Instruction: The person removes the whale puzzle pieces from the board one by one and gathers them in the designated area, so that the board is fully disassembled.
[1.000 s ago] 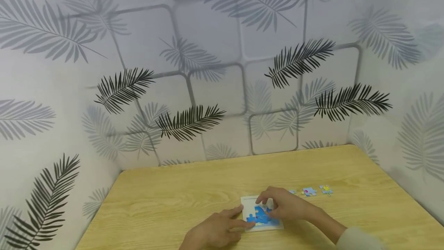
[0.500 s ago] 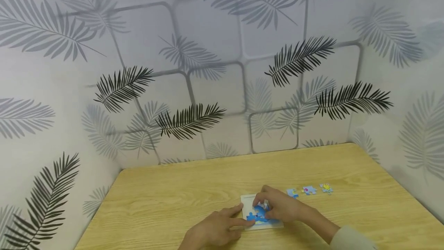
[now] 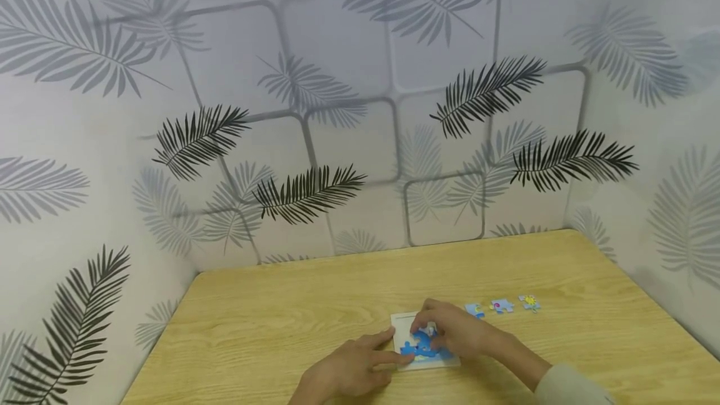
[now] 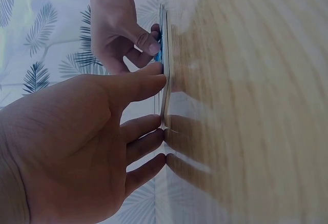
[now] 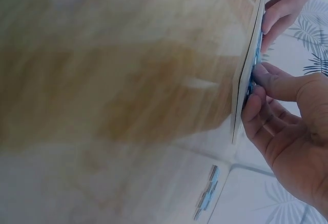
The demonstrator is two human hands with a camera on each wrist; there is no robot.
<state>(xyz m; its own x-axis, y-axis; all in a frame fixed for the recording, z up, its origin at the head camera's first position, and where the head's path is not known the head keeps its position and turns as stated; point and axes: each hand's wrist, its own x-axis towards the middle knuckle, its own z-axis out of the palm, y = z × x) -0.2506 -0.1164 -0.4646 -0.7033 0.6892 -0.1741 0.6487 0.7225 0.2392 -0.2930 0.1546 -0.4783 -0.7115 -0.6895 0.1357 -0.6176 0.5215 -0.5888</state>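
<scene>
A small white-bordered puzzle board (image 3: 400, 325) lies on the table, with blue jigsaw pieces (image 3: 415, 350) placed on its lower part. My left hand (image 3: 353, 364) steadies the board at its left side, its fingers fairly straight: one rests at the left edge and the thumb presses near the lower left. In the left wrist view the left hand (image 4: 82, 137) touches the board's edge (image 4: 166, 90) and the table. Over the board's right half, my right hand (image 3: 455, 330) pinches a blue puzzle piece (image 5: 250, 86) against the surface. That piece is mostly hidden by the fingers.
Several loose objects lie in a row on the wooden table (image 3: 270, 317): a blue puzzle piece (image 3: 474, 310), one with a pink swirl (image 3: 500, 306) and one with a yellow sun (image 3: 529, 302). A leaf-patterned wall (image 3: 349, 142) rises behind the table.
The right hand has shifted slightly left and closer over the blue pieces, uncovering more of the nearest loose piece. The left hand has stayed in place.
</scene>
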